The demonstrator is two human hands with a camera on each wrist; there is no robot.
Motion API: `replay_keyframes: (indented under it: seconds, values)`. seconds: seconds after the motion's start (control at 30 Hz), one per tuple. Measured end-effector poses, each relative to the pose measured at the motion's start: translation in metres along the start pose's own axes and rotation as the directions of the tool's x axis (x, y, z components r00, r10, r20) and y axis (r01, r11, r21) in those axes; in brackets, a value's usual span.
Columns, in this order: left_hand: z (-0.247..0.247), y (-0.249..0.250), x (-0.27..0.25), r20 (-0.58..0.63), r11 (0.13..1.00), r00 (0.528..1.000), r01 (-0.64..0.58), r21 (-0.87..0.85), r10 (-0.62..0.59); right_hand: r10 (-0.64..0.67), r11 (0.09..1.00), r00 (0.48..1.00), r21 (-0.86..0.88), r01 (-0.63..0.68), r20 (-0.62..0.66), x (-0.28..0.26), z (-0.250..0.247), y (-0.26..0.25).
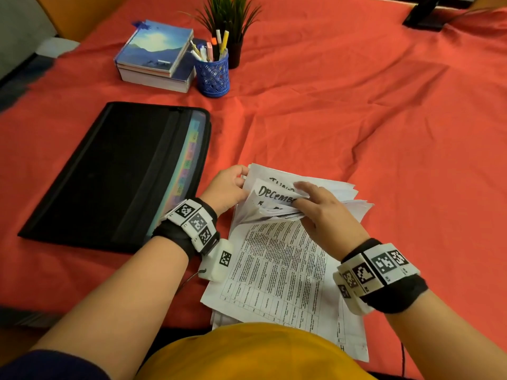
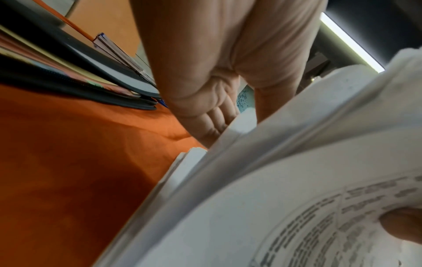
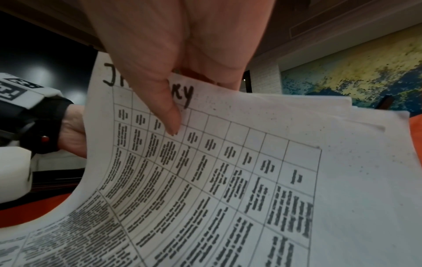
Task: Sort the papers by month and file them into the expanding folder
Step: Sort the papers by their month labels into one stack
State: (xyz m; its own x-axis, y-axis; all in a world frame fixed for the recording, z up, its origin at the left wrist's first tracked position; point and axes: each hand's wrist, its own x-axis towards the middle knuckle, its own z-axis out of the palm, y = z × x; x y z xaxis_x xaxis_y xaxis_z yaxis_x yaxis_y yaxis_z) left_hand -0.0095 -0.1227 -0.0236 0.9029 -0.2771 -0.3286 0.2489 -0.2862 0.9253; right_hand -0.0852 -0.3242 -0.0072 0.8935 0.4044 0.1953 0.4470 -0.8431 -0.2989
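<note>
I am seeing the stack of white printed papers lying at the lower centre of the head frame, on the bench under a red-orange cloth; its far ends are being lifted and fanned. My left hand is curling its fingers round the lifted left edge of the sheets, so its grip is closing on them; my right hand is pinching the lifted sheets from the right, thumb under and fingers over. A sheet with "December" handwritten in black is showing between the hands; in the right wrist frame the thumb is pressing on a table-printed sheet whose handwritten heading it is partly covering. The black fabric expanding folder is lying flat at the left centre, just beside the papers, its coloured tabs facing them. At the upper left are sitting a stack of blue-covered books, a blue mesh pen cup and a small green potted plant.
</note>
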Motion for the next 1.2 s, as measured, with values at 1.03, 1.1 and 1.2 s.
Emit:
replay_keyframes:
  seconds: [1.03,1.1,1.2]
  values:
    - [-0.007,-0.001,-0.005,0.027,0.989,0.997,0.076,-0.125,-0.073,-0.036,0.999,0.999,-0.041,0.034,-0.032,-0.007,-0.011,-0.006]
    - [-0.009,-0.001,-0.008,0.081,0.993,0.995,0.064,-0.101,-0.056,0.013,0.999,1.000,0.030,-0.013,0.004,-0.004,-0.013,-0.005]
    - [-0.011,-0.004,-0.009,0.136,0.999,0.990,0.045,-0.001,-0.044,0.000,0.999,0.999,0.055,-0.003,0.049,-0.001,-0.013,-0.002]
